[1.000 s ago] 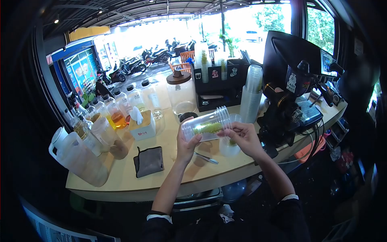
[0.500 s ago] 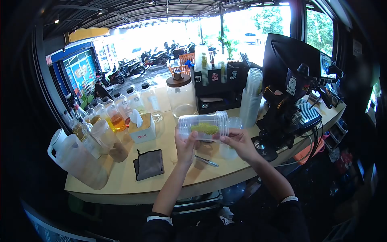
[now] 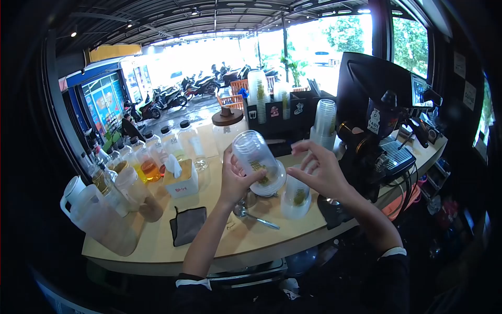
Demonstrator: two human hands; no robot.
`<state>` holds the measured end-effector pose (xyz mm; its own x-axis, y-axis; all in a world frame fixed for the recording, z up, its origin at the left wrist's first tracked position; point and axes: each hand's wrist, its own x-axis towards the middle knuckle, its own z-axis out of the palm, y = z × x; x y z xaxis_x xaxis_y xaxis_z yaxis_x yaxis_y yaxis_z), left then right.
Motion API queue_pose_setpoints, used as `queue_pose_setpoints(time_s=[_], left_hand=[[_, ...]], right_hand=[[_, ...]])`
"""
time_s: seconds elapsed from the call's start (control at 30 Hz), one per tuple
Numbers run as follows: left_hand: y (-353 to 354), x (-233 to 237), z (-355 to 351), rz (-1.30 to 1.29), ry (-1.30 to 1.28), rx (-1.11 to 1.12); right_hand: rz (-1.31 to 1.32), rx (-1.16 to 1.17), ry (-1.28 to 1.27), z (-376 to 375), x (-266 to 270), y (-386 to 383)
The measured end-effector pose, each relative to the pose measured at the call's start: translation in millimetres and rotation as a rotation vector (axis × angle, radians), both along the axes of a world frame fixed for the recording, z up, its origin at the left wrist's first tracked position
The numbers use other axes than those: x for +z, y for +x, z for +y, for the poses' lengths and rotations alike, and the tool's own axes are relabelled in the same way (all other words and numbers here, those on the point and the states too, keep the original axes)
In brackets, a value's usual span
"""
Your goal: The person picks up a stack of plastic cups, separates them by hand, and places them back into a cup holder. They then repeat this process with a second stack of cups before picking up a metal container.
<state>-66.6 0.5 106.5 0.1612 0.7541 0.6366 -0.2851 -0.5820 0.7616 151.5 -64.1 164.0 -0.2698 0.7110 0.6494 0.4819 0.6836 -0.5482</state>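
My left hand (image 3: 238,178) grips a short stack of clear plastic cups (image 3: 252,149) with a yellow-green print, tilted above the counter. The stack's wide rims point down and to the right. Just right of the stack, my right hand (image 3: 321,170) is raised with fingers apart and nothing in it. Below it, another clear cup (image 3: 296,199) with a green print stands on the counter. A spoon (image 3: 261,221) with a metal handle lies beneath the held cups, its far end partly hidden.
A folded grey cloth (image 3: 188,226), a tissue box (image 3: 181,183) and pitchers (image 3: 94,220) stand to the left, with bottles (image 3: 188,138) behind. A wooden-lidded jar (image 3: 228,125) and black organizer are at the back. Tall cup stacks (image 3: 326,118) and a coffee grinder (image 3: 384,112) stand right.
The cup stack has swung from lying level between both hands to tilted in my left hand. My right hand has let go and moved right, its fingers opening.
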Motion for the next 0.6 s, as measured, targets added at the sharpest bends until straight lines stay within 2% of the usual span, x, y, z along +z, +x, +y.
queue_pose_setpoints(time_s=[0.03, 0.1, 0.17, 0.2, 0.27, 0.33, 0.43, 0.5, 0.6], left_hand=[[6, 4, 2, 0.0, 0.004, -0.004], [17, 17, 2, 0.165, 0.135, 0.079], [25, 30, 1, 0.237, 0.158, 0.063], [30, 35, 1, 0.315, 0.208, 0.129], [38, 41, 6, 0.392, 0.261, 0.197], [46, 45, 15, 0.38, 0.222, 0.222], [53, 39, 43, 0.288, 0.182, 0.289], [57, 36, 60, 0.234, 0.019, 0.204], [64, 14, 88, 0.235, -0.053, 0.167]], right_hand=[[0.0, -0.004, 0.004, -2, 12, -5], [-0.23, -0.149, 0.266, -1, 29, -13], [-0.307, -0.174, 0.251, 12, 35, -14], [-0.384, -0.196, 0.236, 19, 37, -13], [-0.374, -0.167, 0.264, 37, 39, -9], [-0.368, -0.13, 0.295, 56, 46, -1], [-0.253, -0.194, 0.436, 97, 75, 18], [-0.2, -0.291, 0.389, 131, 105, 34], [-0.123, -0.253, 0.579, 223, 122, 58]])
